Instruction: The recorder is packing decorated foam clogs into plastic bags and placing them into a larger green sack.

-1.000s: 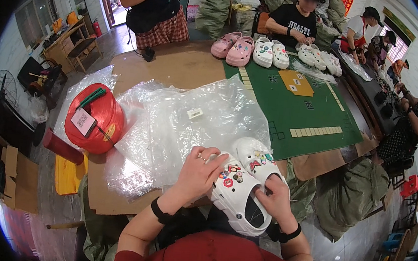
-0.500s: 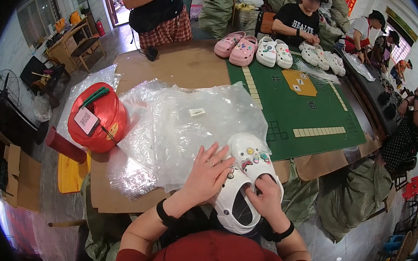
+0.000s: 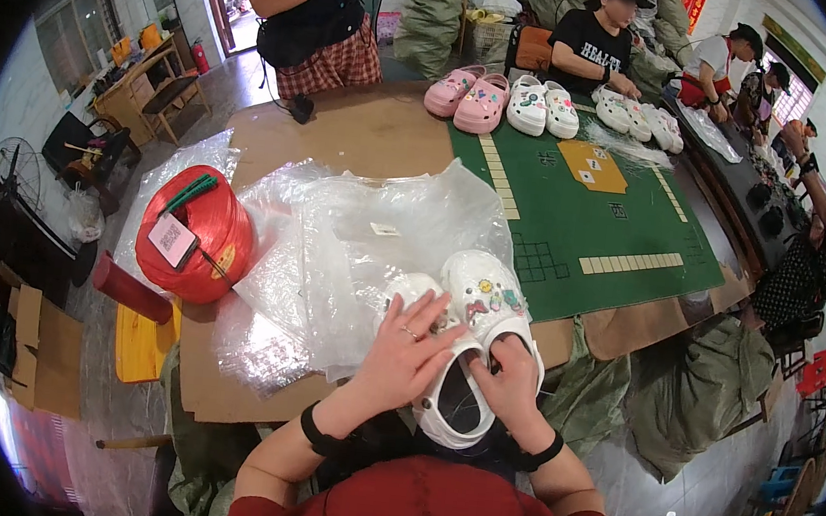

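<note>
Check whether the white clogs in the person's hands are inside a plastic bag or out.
Out: both white clogs lie bare under the hands, on top of the clear bags.

- Pair of white clogs (image 3: pixel 470 338) partly hidden: front of the nearer one covered by the left hand (image 3: pixel 404 352), heel side of the other by the right hand (image 3: pixel 505 386).
- Charms on the clog tops too small to tell apart.
- Right fingertips tucked into the clog opening, out of sight.
- Near edge of the table under the clear plastic bags (image 3: pixel 354 252) masked by hands and forearms.
- Label on the red twine spool (image 3: pixel 193 247) too small to read.
- Person standing at the far edge cut off above the chest by the top rim.
- Far right edge of the table and workers there bent and blurred by the lens rim.
</note>
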